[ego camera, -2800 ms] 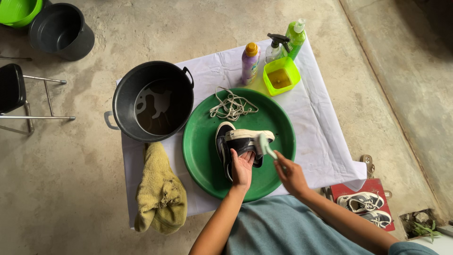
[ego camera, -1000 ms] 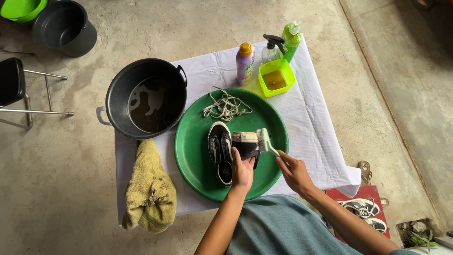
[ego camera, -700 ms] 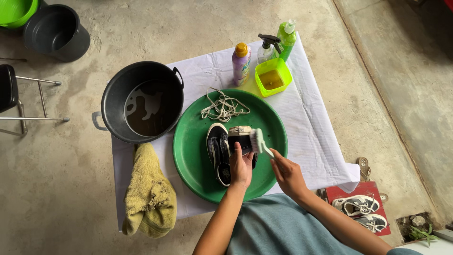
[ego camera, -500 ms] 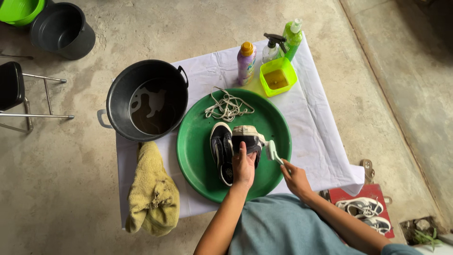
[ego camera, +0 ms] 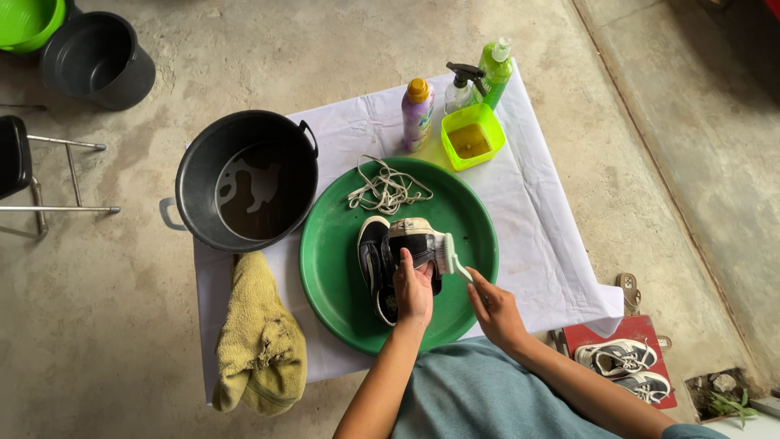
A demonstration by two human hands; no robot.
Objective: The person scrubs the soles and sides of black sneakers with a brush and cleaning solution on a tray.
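In the head view, the left hand (ego camera: 413, 291) is clenched on a black sneaker (ego camera: 416, 244) with a pale rubber sole, holding it on its side above the green round tray (ego camera: 333, 268) on the desk (ego camera: 544, 244). The right hand (ego camera: 491, 305) has its fingers closed around the handle of a light green brush (ego camera: 452, 256), whose head touches the sole. The sneaker looks light, with a soft upper and a stiff sole; if wet it may be slippery, so a hold around the heel and side seems safest. A second black sneaker (ego camera: 372, 264) lies just beside it in the tray, near loose white laces (ego camera: 386, 189). Behind the tray stand a purple bottle with a yellow cap (ego camera: 415, 114), a clear spray bottle with a black trigger (ego camera: 460, 88), a green bottle (ego camera: 494, 68) and a lime square tub (ego camera: 471, 136)
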